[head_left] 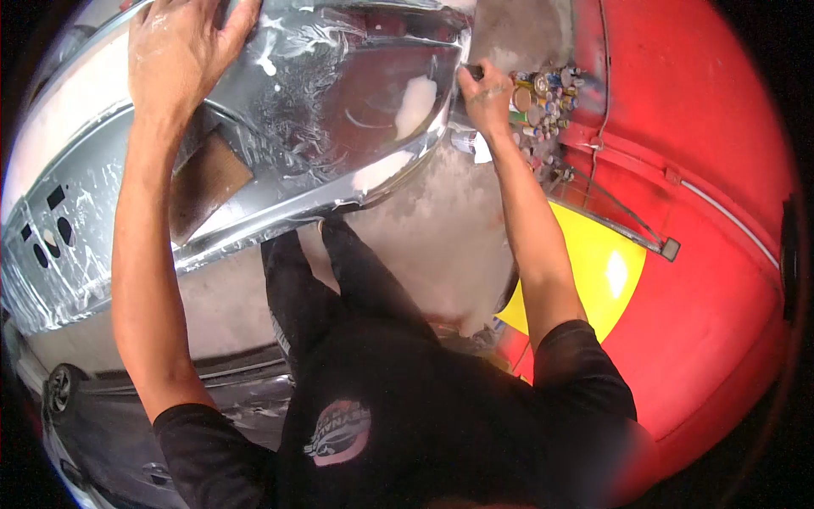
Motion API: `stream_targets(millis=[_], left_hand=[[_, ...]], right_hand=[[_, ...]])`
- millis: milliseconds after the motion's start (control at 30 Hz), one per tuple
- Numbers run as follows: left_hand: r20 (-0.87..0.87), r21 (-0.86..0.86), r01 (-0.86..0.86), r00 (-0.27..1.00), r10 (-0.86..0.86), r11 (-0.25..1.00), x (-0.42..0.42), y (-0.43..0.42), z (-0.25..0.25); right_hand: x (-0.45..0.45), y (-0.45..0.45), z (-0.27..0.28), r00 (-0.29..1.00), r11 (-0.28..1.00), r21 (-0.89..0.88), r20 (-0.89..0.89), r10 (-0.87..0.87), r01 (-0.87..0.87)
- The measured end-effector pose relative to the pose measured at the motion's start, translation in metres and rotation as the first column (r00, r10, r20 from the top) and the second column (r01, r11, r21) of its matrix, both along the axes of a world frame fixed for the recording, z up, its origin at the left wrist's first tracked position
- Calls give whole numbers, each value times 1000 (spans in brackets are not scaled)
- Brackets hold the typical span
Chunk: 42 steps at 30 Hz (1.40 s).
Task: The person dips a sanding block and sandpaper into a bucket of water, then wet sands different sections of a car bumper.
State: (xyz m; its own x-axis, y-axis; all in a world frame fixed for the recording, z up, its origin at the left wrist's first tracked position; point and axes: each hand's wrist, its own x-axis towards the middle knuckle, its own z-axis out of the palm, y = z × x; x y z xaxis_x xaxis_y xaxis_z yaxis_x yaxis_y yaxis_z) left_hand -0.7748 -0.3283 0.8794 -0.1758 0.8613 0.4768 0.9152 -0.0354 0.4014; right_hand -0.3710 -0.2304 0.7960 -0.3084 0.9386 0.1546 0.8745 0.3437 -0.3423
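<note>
Both my hands are at a grey, white-smeared car panel (288, 110) stretched out before me.
My right hand (487, 95) is curled closed around a small dark object (474, 72) at the panel's far right edge; my left hand (191, 42) lies back up over its upper part, fingertips out of view, so I can't tell its grip. A brown sheet (212, 182) rests on the panel beside my left forearm.
</note>
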Motion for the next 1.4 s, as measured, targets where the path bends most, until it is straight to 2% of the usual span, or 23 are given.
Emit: stream_targets(millis=[67, 133, 233, 267, 300, 400, 467, 567, 600, 633, 667, 700, 767, 833, 900, 967, 1000, 1100, 1133, 1233, 1267, 1300, 1400], left_hand=[[11, 31, 22, 1000, -23, 999, -7, 2, -12], [51, -34, 19, 999, -17, 999, -3, 0, -7], [43, -85, -40, 998, 43, 996, 1, 0, -4], [5, -28, -7, 1000, 8, 1000, -2, -1, -4], [8, -29, -6, 1000, 6, 1000, 2, -4, 3], [-41, -42, 1, 999, -3, 999, 6, -6, 15], [17, -35, -6, 1000, 7, 999, 1, -1, -4], [-27, -5, -25, 999, 25, 1000, 13, -8, 8], [28, -105, -4, 1000, 7, 994, 3, -3, 7], [31, -99, -5, 999, 8, 995, 2, -3, 7], [18, -83, 1, 1000, 0, 997, 2, -5, 6], [-1, -62, -1, 1000, 1, 998, 0, -4, 6], [-9, -55, -16, 1000, 15, 998, -5, -2, 6], [-13, -67, -12, 1000, 11, 998, 1, -6, 2], [4, -88, -13, 1000, 13, 996, 7, -6, 1], [-22, -53, 16, 1000, -17, 998, 2, -3, -1], [-36, -41, 27, 999, -29, 999, -1, -3, 0], [-4, -86, 35, 999, -35, 996, -1, -5, 6], [-20, -34, 34, 999, -34, 999, 8, -9, 14], [-9, 7, 27, 1000, -27, 1000, 2, -5, 0], [47, -57, 15, 999, -12, 998, 1, -5, -2], [43, -49, 13, 999, -11, 999, 3, -6, 4], [-6, -22, 38, 999, -38, 999, 11, -14, 21]], right_hand=[[-8, 20, 3, 1000, 1000, 19, -20, 24, -24], [-18, 49, 9, 993, 986, 117, 5, 117, -117], [1, 16, -6, 998, 992, 113, 15, 56, -58], [11, -5, -14, 998, 996, 62, 24, 64, -65], [17, -17, -22, 996, 999, -16, -81, 26, -28], [10, 14, -11, 998, 997, -71, -55, 33, -37], [8, 51, -4, 993, 995, 28, 72, 98, -100], [9, 12, -4, 998, 1000, -18, 66, 5, -4], [15, -17, -11, 997, 999, -33, 72, 9, -7], [20, -46, -18, 1000, 997, -74, -22, 7, -9], [30, -66, -23, 1000, 993, -112, 7, 28, -27], [24, -74, -12, 999, 981, -188, -14, -47, 44], [17, -50, -4, 999, 978, -211, -52, -6, -6], [4, -15, 9, 990, 963, -262, -109, -87, 56], [13, -35, -5, 987, 962, -238, -57, -150, 132], [26, -73, -28, 989, 994, -50, -102, -104, 99], [19, -93, -20, 974, 974, -166, -139, -176, 152], [19, -71, -17, 990, 979, -166, -56, -128, 117], [14, -49, -13, 998, 998, -35, -43, -52, 50], [13, -30, -16, 985, 983, -111, -81, -155, 146], [26, -44, -30, 979, 977, -155, -119, -167, 147], [20, -75, -22, 983, 984, -113, -109, -149, 137], [24, -99, -35, 961, 944, -221, -73, -265, 243]])
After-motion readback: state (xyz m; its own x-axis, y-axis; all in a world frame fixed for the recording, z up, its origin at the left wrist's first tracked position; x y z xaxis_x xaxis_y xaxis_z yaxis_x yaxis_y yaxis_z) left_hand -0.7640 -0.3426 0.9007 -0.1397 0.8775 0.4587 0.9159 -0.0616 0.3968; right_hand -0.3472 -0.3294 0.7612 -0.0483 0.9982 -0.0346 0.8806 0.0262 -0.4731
